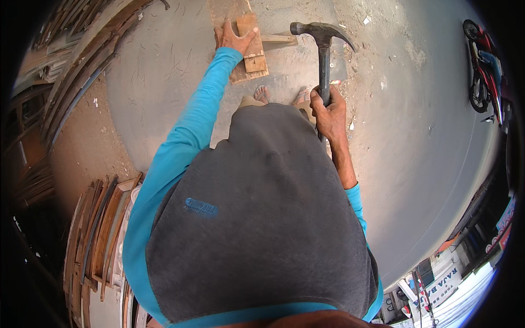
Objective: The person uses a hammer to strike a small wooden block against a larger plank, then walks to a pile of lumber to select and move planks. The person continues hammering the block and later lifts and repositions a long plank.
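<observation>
My left hand (234, 39) lies over a wooden board (224, 10), its fingers spread and its thumb reaching across a smaller wooden block (247, 24) on top. A short wooden piece (255, 64) sits at the near end of this stack. From the right side of the stack a narrow wooden strip (279, 39) sticks out. My right hand (330, 113) is closed round the dark handle of a claw hammer (324, 57). The hammer's head is up, beyond the hand, to the right of the wood and apart from it.
My feet (262, 94) are on the grey ground just nearer than the wood. Long boards (82, 65) lean at the far left, and more stacked wood strips (98, 235) stand at the near left. A red motorcycle (484, 71) is parked at the far right.
</observation>
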